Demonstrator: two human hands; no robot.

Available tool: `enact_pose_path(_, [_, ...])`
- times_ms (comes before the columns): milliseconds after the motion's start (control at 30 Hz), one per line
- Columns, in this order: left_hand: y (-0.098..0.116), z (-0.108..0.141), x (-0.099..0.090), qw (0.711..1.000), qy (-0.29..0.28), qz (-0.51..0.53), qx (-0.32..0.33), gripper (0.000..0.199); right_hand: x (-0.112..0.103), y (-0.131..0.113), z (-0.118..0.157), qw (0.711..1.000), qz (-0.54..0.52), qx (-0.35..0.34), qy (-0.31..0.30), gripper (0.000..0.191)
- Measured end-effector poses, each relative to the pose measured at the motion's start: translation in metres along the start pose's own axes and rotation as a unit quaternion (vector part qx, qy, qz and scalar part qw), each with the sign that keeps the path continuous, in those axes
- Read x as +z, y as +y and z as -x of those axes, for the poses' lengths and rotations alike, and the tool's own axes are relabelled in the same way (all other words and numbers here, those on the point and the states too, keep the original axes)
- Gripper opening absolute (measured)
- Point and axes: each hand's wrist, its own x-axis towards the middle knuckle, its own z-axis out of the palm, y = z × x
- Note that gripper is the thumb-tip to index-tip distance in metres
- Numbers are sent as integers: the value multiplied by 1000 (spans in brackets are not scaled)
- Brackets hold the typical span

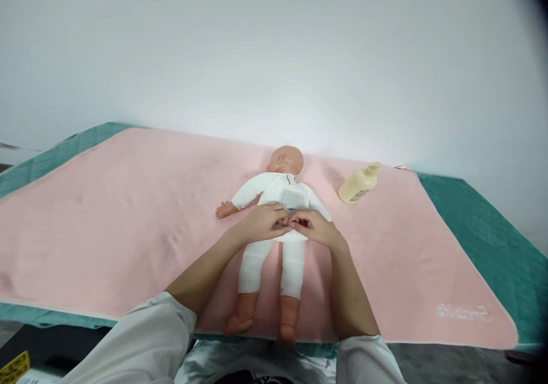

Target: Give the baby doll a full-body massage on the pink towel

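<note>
A baby doll [269, 187] with a white cloth body lies on a pink mat [141, 201], head away from me and feet toward me. It appears to be face down, with a pale rectangular patch [292, 197] on its upper back. Over the doll's lower back, my left hand [266, 222] and my right hand [315, 227] meet with their fingertips bent inward. Both hands are closed in a pinch close together. Something greyish shows between the fingers, but what they pinch is hidden.
A cream pump bottle [358, 186] leans tilted on the mat, right of the doll's head. Green quilted padding [492, 230] shows beneath the mat's edges. Behind stands a pale wall [274, 59]. A dark object with a yellow label [15, 368] is at the lower left.
</note>
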Motion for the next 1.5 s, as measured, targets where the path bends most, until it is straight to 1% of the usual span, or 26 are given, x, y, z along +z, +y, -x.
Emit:
enact_pose_path(133, [-2,-2,5,1000,17,-11,8,20,3,2,-1,1000,9,-6,5,17])
enact_pose_path(200, [-5,-1,5,1000,22,-9,17,22,3,2,0,1000,9,-18,18,19])
enact_pose_path(267, [-9,0,4,999,36,-7,25,26,2,3,1,998,5,-34,45,23])
enact_pose_path(433, [-22,-1,6,993,108,-41,36,29,2,10,1,987,12,-86,135,24])
enact_pose_path(500, [-25,-2,7,992,112,-47,37,29,4,13,0,981,31,-104,163,23])
enact_pose_path(567, [-25,-2,8,993,102,-48,28,30,6,16,-2,974,62,-122,179,22])
enact_pose_path(700, [-22,-3,8,996,83,-24,-6,30,10,20,-4,968,112,-140,177,22])
enact_pose_path(867, [-20,-5,8,997,66,9,-34,33,9,19,-4,974,117,-104,161,27])
enact_pose_path(967, [-20,-5,8,997,64,1,-31,33,9,19,-3,976,107,-95,165,28])
enact_pose_path(1067, [-20,-4,8,997,75,-14,-25,33,9,22,-2,974,77,-100,189,28])
enact_pose_path(1167, [-19,-4,7,995,94,-19,-22,32,10,26,-3,967,51,-105,226,28])
enact_pose_path(1300, [-20,-4,6,991,132,-14,-1,31,8,27,-5,954,50,-137,264,24])
enact_pose_path(1400, [-21,-3,7,988,150,-9,23,29,7,26,-6,950,61,-144,269,23])
enact_pose_path(1500, [-22,-3,8,990,137,-14,31,26,7,26,-7,954,70,-128,261,24])
